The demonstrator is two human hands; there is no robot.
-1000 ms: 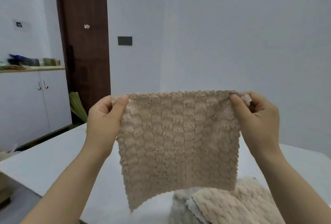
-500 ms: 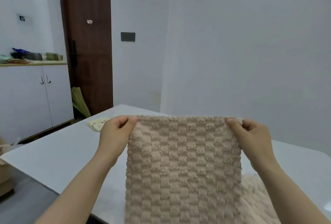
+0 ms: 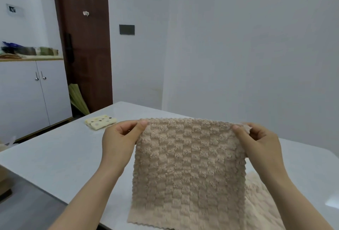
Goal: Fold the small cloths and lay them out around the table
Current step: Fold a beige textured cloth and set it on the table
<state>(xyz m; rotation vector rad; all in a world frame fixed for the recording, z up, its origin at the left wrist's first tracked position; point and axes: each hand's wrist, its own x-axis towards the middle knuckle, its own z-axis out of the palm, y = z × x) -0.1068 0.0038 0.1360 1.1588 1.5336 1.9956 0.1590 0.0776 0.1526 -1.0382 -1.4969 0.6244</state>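
Note:
A beige waffle-textured cloth (image 3: 189, 167) hangs spread out in front of me, its lower edge resting on the white table (image 3: 60, 158). My left hand (image 3: 119, 141) pinches its top left corner and my right hand (image 3: 256, 143) pinches its top right corner. Behind it, at the lower right, lies a pile of similar beige cloths (image 3: 260, 202), mostly hidden. A folded cream cloth with dark dots (image 3: 100, 121) lies flat near the table's far left edge.
A white cabinet (image 3: 31, 97) with cluttered top stands at the left beside a dark brown door (image 3: 86, 46). A green folded item (image 3: 78, 99) leans by the door. The table's near left edge drops to a grey floor (image 3: 27, 209).
Both hands have lowered the spread cloth from chest height down toward the table, so its bottom edge now touches the surface. The dotted folded cloth has come into view.

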